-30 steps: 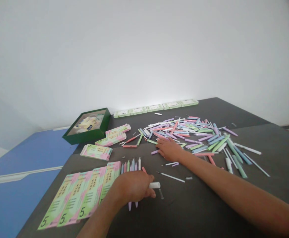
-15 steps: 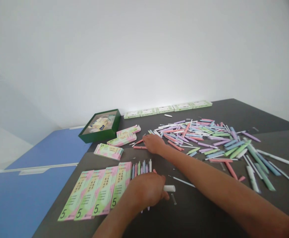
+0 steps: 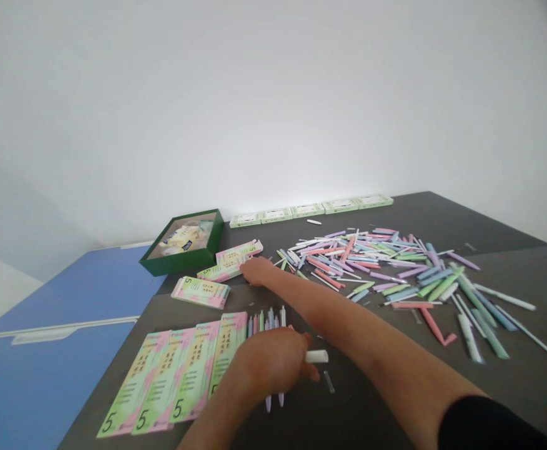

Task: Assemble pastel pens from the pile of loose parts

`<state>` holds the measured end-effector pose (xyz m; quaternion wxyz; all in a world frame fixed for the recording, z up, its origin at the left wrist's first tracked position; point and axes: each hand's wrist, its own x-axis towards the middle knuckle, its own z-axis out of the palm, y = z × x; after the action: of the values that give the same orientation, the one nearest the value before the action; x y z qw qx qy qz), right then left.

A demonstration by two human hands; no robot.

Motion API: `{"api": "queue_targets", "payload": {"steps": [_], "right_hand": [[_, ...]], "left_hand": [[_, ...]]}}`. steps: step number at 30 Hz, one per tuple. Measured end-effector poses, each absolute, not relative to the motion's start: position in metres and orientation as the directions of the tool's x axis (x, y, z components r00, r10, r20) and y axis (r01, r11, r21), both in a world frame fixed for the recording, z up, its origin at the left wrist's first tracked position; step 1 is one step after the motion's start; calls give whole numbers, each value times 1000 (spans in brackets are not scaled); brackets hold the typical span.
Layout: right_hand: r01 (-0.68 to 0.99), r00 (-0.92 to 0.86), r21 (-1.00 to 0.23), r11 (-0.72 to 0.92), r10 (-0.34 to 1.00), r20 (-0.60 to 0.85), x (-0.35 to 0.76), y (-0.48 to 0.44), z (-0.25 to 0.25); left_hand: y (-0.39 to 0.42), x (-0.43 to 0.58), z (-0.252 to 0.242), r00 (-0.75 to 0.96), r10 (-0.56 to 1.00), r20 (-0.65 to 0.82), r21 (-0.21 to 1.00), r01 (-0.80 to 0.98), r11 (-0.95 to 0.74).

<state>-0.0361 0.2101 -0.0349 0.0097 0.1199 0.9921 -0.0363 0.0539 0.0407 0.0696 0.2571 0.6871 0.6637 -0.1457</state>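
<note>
The left hand [image 3: 273,362] is closed on a white pen barrel [image 3: 317,356], over a row of pens [image 3: 268,320]. At 12 o'clock the right hand [image 3: 257,270], grip unclear, touches pen packets [image 3: 229,265]. Loose pens [image 3: 376,262] cover the surface [image 3: 512,262] at 2 o'clock.

Bare table [image 3: 526,400] only on the near side of the pen pile [image 3: 371,262].
Left of the pile, the outstretched right hand [image 3: 257,272], small cartons [image 3: 201,292] and a green box [image 3: 184,244] block the way; near-left, the left hand [image 3: 273,362] gripping a white tube [image 3: 317,356] covers a pen row [image 3: 268,320].
</note>
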Motion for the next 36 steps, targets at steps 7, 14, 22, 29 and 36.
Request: {"api": "queue_targets", "payload": {"steps": [7, 14, 22, 29, 36], "right_hand": [[306, -952, -99, 947, 308, 3, -24, 204, -6], [379, -914, -165, 910, 396, 86, 129, 197, 10], [504, -844, -280, 817, 534, 38, 303, 142, -38], [392, -910, -205, 897, 410, 56, 315, 123, -55], [599, -729, -347, 722, 671, 137, 327, 155, -41]], "left_hand": [[45, 50, 73, 117, 806, -581, 163, 986, -26], [49, 48, 65, 232, 762, -605, 225, 967, -116], [56, 55, 56, 242, 698, -675, 232, 966, -110], [58, 55, 51, 256, 630, -733, 254, 962, -96], [54, 53, 56, 206, 661, -722, 252, 967, -25]]}}
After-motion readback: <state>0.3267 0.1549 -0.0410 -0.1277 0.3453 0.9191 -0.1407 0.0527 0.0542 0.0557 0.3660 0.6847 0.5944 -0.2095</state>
